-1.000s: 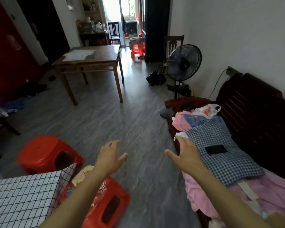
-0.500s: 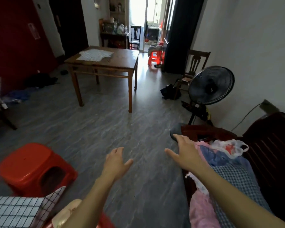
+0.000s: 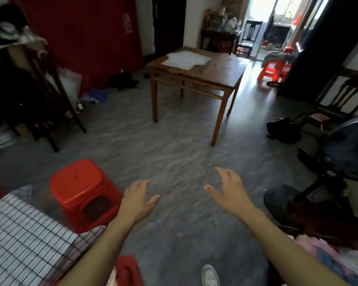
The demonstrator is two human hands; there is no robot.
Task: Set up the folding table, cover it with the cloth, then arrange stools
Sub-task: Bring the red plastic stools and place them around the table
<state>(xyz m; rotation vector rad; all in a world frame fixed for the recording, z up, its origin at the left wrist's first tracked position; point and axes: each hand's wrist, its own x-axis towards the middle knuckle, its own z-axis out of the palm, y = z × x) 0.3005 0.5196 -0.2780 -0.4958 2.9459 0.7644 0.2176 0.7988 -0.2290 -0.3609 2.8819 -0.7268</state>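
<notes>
Both hands are held out over the grey floor [image 3: 174,153] with nothing in them. The left hand [image 3: 137,200] has its grip released, fingers loosely spread and thumb out to the side, palm down. The right hand [image 3: 228,191] is likewise released, fingers relaxed and thumb pointing inward toward the left hand; the two are apart, with bare floor between them.

Just left of the left hand stands a red plastic stool [image 3: 82,190] upright on the floor, not touched. Nearer the person and further left, below that stool, lies the black-and-white checked cloth [image 3: 23,240] spread over the counter, its edge hanging down beside the left forearm. A second red stool [image 3: 128,270] shows partly under that forearm. Below the right hand, a white shoe [image 3: 210,275] stands on the floor.

To the right of the right hand is the dark base and head of a standing fan [image 3: 347,149], and clothes in pink and blue [image 3: 327,259] lie by the right forearm. Well ahead of both hands stands a wooden table [image 3: 215,73] with white sheets [image 3: 186,59] on top, and further red stools [image 3: 272,70] beyond it.
</notes>
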